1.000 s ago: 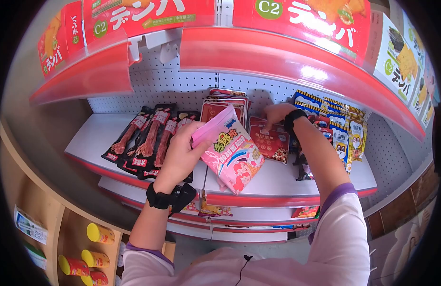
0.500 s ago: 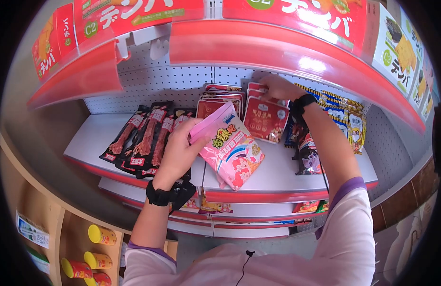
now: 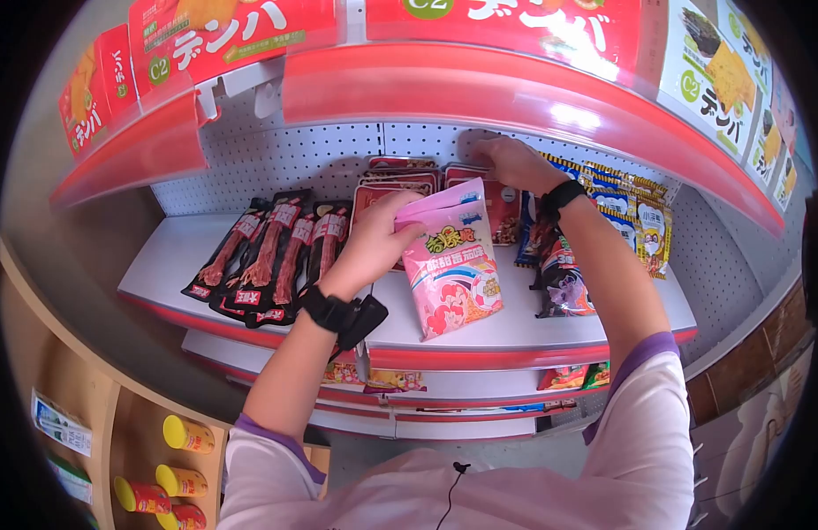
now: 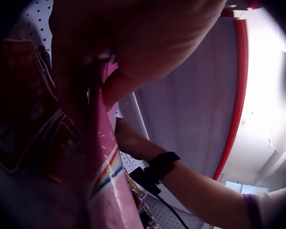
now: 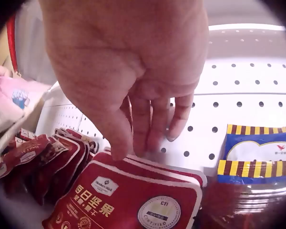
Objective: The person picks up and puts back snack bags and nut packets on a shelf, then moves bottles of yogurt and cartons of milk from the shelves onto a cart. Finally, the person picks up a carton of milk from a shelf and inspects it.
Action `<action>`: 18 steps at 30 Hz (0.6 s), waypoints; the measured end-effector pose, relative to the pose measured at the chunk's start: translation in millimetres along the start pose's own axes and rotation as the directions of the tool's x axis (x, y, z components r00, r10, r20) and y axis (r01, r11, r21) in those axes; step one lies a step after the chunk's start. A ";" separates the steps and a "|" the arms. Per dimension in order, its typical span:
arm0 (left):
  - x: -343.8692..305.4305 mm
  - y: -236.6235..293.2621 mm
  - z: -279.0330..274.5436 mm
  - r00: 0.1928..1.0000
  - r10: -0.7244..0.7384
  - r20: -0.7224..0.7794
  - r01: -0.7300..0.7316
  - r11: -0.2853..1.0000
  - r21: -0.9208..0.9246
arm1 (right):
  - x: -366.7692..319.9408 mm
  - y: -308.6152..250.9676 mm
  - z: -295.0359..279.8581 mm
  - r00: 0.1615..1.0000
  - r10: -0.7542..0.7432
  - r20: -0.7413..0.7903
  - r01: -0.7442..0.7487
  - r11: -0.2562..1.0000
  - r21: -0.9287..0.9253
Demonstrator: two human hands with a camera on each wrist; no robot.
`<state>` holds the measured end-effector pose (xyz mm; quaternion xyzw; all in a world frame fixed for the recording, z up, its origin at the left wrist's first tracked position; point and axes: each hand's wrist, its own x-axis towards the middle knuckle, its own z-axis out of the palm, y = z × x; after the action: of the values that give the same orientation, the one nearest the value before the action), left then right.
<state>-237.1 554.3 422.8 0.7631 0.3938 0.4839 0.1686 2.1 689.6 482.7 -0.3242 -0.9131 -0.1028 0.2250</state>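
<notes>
My left hand (image 3: 374,243) pinches the top of a pink snack bag (image 3: 453,287), which hangs nearly upright over the shelf. In the left wrist view the thumb presses against the bag's pink edge. By the pegboard, my right hand (image 3: 515,165) is at the top edge of red mixed-nut packs (image 5: 124,191). Its thumb lies at the front of these packs, with the fingers reaching down behind. Left of them stands another group of red nut packs (image 5: 64,155), partly covered by the pink bag in the head view.
Black meat-snack packs (image 3: 272,252) lie on the left of the shelf (image 3: 400,331). To the right are blue-and-yellow bags (image 3: 652,230) and a dark purple bag (image 3: 564,278). Overhead juts an upper shelf's red lip (image 3: 480,84), bearing red boxes (image 3: 250,40). Yellow-lidded cans (image 3: 186,433) stand lower left.
The right hand first raised the red nut packs upright, then moved them back toward the pegboard beside the other stack. The left hand shifted the pink bag rightward and turned it more upright.
</notes>
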 end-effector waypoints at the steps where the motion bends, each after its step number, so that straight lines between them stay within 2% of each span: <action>1: 5.2 -4.3 4.4 1.000 0.011 0.009 -0.011 1.000 -0.027 | -0.7 -0.7 -2.2 0.999 0.028 0.036 -0.029 1.000 0.013; 2: 9.0 -10.7 7.9 1.000 0.015 0.009 -0.015 1.000 -0.026 | -1.5 -2.2 -4.5 0.996 0.057 0.072 -0.059 0.998 0.022; 4: 17.4 -15.0 13.5 0.989 -0.099 0.106 0.105 0.993 -0.056 | -5.3 -0.8 -4.8 0.995 0.072 0.062 -0.073 0.997 0.010; 7: 26.2 -10.6 20.9 0.976 -0.140 0.166 0.145 0.989 -0.015 | -10.7 0.5 -6.5 0.995 0.091 0.035 -0.092 0.996 0.001; 8: 30.7 -11.8 24.8 0.978 -0.113 0.177 0.110 0.994 0.029 | -12.1 0.9 -6.9 0.995 0.099 0.015 -0.099 0.995 0.007; 9: 34.5 -13.6 29.0 0.978 -0.113 0.175 0.109 0.994 0.031 | -13.5 -5.5 -12.0 0.995 0.096 0.013 -0.096 0.995 0.008; 11: 40.8 -17.9 39.1 0.988 -0.028 0.153 0.019 0.998 0.057 | -19.0 -16.6 -24.3 0.988 0.147 0.040 -0.149 0.988 0.052; 15: 48.1 -25.0 59.9 0.992 -0.076 0.099 0.071 0.996 0.054 | -31.6 -34.6 -42.3 0.987 0.155 0.032 -0.156 0.987 0.031; 17: 47.1 -28.5 67.7 0.989 -0.113 0.091 0.107 0.992 0.074 | -38.6 -36.8 -46.6 0.994 0.107 -0.012 -0.106 0.994 0.038; 18: 45.7 -28.0 71.2 0.991 -0.132 0.032 0.129 0.987 0.091 | -43.1 -40.4 -50.9 0.994 0.110 -0.014 -0.110 0.993 0.039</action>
<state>-177.2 615.8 398.9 0.7514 0.4609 0.4394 0.1730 23.6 618.0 505.1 -0.3687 -0.8939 -0.0751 0.2437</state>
